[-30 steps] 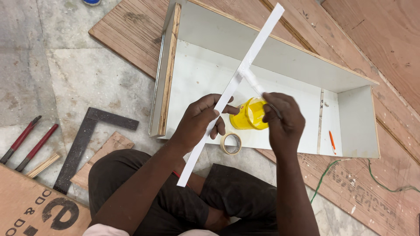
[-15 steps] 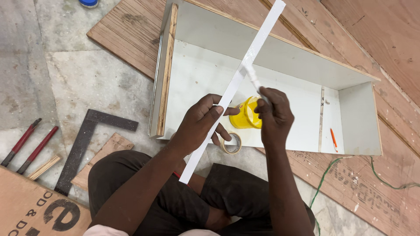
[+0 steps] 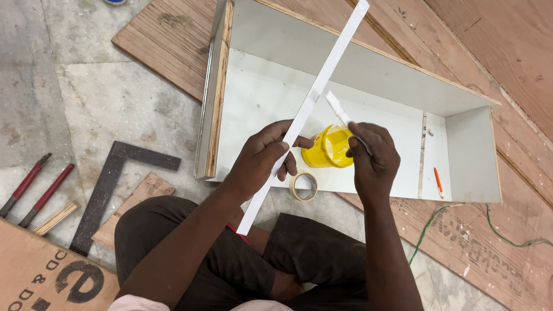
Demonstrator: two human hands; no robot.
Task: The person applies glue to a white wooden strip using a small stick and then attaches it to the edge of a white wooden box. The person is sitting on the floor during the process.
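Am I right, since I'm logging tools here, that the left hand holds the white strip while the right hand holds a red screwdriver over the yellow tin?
Not quite. In the head view the right hand holds a white spatula, not a red screwdriver. The left hand does hold the white strip, above the yellow tin.

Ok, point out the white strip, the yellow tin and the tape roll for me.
white strip (image 3: pixel 322 80), head view, on its upper half above the left hand.
yellow tin (image 3: pixel 329 147), head view, on its open yellow inside.
tape roll (image 3: pixel 303 186), head view, on its beige ring.

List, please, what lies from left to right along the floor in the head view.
Red-handled pliers → black try square → roll of masking tape → yellow tin → orange pencil → green wire.
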